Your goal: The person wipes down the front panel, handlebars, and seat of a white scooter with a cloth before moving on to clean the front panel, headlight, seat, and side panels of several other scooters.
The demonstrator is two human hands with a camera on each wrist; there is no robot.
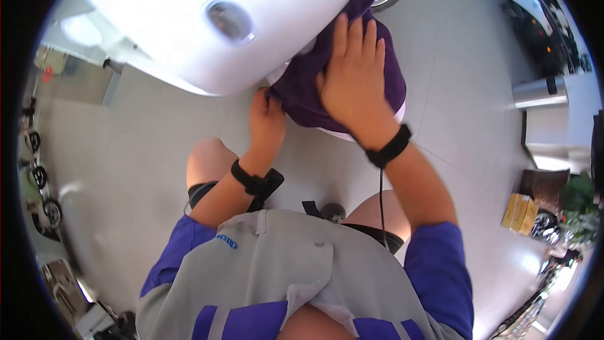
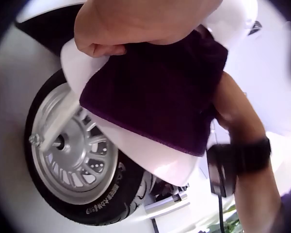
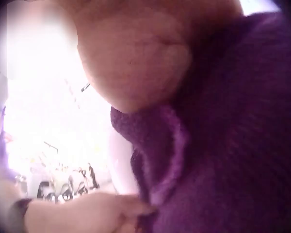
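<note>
While the purple cloth [image 1: 302, 91] drapes over the white fender [image 1: 343, 133] at twelve o'clock, I see my right hand [image 1: 353, 75] pressing it flat, fingers straight. My left hand [image 1: 267, 119] pinches its edge at eleven o'clock. Pale glossy floor tiles [image 1: 465, 113] spread around, with a spoked wheel [image 2: 72, 155] below and boxes [image 1: 520, 211] at three o'clock.

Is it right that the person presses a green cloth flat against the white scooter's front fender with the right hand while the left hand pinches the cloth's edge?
Not quite: the soft cloth is purple, not green, as the head view shows. The rest holds: the right hand presses it flat on the glossy white scooter fender, and the left hand pinches its edge.
</note>
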